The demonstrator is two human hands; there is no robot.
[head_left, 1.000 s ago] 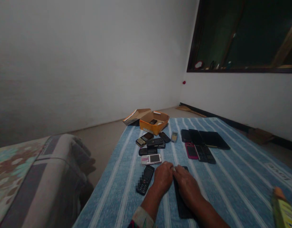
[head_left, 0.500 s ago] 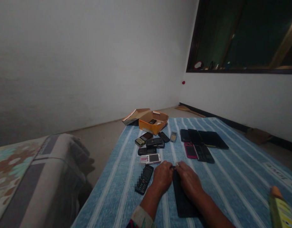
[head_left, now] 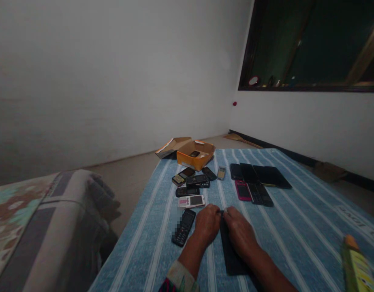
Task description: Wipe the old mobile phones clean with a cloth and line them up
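Note:
A dark flat device, like a tablet (head_left: 233,259), lies lengthwise on the blue striped cloth (head_left: 153,227). My right hand (head_left: 240,231) is closed on its upper end, partly covering it. At the device's upper left corner is my left hand (head_left: 207,223), its fingers curled together; whatever is between them is hidden. Left of that hand lies a black keypad phone (head_left: 184,228), with a white and pink phone (head_left: 191,201) just beyond. Farther off are several dark phones (head_left: 196,179). A pink phone (head_left: 243,190) and dark phones (head_left: 260,194) lie to the right.
An open orange box (head_left: 191,161) with a phone inside stands at the far end. Dark tablets (head_left: 270,176) lie at the back right. A bottle (head_left: 358,265) is at the right edge. A covered bed (head_left: 80,211) is on the left.
The whole view has shifted slightly, raising the scene a little in the picture. Both hands keep nearly the same pose at the top of the dark device.

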